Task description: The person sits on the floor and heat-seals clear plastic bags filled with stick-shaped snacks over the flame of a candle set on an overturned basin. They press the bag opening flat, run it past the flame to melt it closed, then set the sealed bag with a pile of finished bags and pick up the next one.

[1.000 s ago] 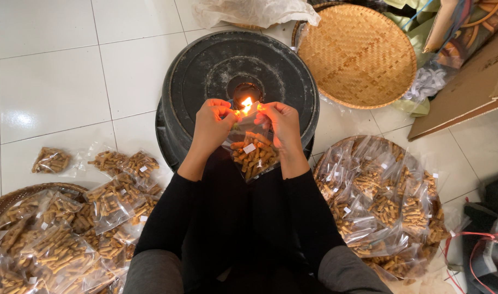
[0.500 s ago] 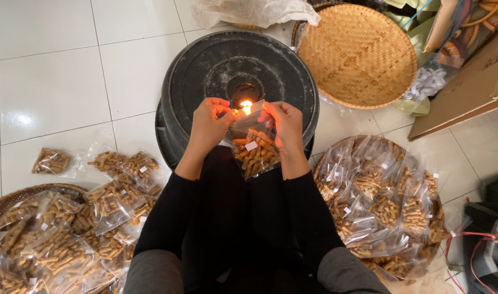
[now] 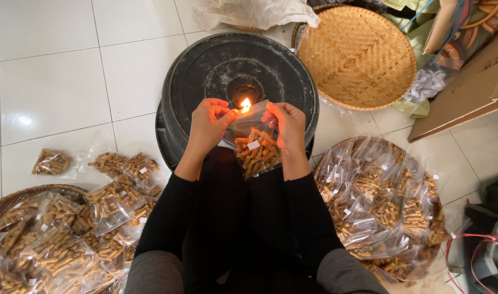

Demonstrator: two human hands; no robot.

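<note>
Both hands hold one small clear plastic bag of tan snack sticks (image 3: 256, 149) by its top edge. My left hand (image 3: 208, 124) pinches the left corner, my right hand (image 3: 286, 124) the right corner. The bag's top edge sits at a small flame (image 3: 245, 104), which burns in the centre hollow of an upturned black bucket (image 3: 205, 65) in front of me. The bag hangs down between my wrists, over my black-clad legs.
A woven tray at the right (image 3: 439, 209) holds several filled bags. Several more bags (image 3: 69, 234) lie heaped at the left on the white tiled floor (image 3: 53, 65). An empty round woven tray (image 3: 358, 54) and a cardboard box (image 3: 472, 92) are beyond the bucket.
The hands and bag have shifted only slightly along the flame; the bag's top edge stays at it.
</note>
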